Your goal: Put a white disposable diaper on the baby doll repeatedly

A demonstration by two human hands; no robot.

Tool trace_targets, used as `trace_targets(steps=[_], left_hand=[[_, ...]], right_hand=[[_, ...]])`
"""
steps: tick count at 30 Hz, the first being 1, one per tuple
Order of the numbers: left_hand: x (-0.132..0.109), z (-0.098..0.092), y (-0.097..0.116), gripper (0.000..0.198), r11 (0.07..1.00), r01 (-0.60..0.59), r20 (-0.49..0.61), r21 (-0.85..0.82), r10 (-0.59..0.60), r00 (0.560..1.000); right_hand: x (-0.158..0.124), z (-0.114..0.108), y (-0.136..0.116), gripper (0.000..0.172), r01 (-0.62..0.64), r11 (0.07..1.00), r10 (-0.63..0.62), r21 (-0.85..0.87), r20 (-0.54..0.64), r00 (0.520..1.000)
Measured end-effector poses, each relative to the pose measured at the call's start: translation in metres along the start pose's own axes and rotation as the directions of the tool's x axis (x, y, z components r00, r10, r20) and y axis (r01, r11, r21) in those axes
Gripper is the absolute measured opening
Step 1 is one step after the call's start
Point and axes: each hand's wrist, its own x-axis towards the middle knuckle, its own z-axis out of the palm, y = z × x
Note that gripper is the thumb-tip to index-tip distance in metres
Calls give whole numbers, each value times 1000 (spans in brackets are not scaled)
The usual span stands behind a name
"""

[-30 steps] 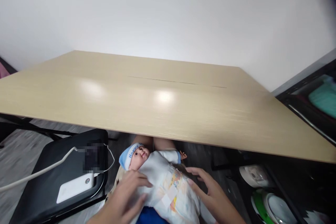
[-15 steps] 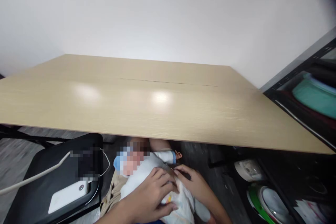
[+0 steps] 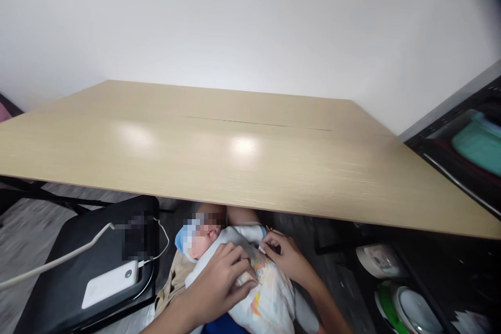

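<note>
A small person (image 3: 209,263) in a blue cap and a white top lies on my lap below the table edge. A white diaper (image 3: 263,292) with an orange and yellow print covers their hips. My left hand (image 3: 229,274) rests over the middle of their body, its fingers bent and its thumb drawn close to the fingertips by the diaper's print. On the far side, my right hand (image 3: 284,254) is closed in a pinch near the white sleeve. What lies between the fingertips of either hand cannot be made out.
A pale wooden table (image 3: 235,167) stands in front, against a white wall (image 3: 235,31). To the left, a black chair (image 3: 58,287) carries a white power bank (image 3: 110,284) and cables. A dark shelf (image 3: 442,172) with containers stands at the right.
My left thumb has moved up toward its fingertips. My right hand has shifted slightly toward the sleeve. More of the diaper's print shows between my hands, and the view has moved a little.
</note>
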Motion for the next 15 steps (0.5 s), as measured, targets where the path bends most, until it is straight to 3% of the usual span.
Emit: trace_targets(steps=[3, 6, 9, 12, 13, 15], left_hand=[[2, -5, 5, 13, 1000, -16, -32, 4, 16, 999], [-7, -15, 9, 12, 995, -74, 14, -66, 75, 997], [-31, -16, 2, 18, 969, -166, 104, -181, 187, 977], [-68, -9, -17, 50, 935, -243, 165, -260, 291, 942], [-82, -8, -25, 54, 935, -203, 180, -292, 262, 948], [-110, -10, -41, 46, 946, -37, 132, -323, 83, 988]], right_hand=[[9, 2, 19, 39, -42, 999, 39, -31, -98, 994], [8, 1, 20, 41, -62, 996, 51, -61, -167, 985], [-4, 1, -3, 36, -30, 998, 21, -56, -167, 986], [-18, 3, -35, 30, 27, 999, -30, -31, -95, 995], [-21, 4, -44, 29, 44, 999, -45, -19, -64, 997], [-25, 8, -56, 28, 69, 998, -69, 6, -12, 998]])
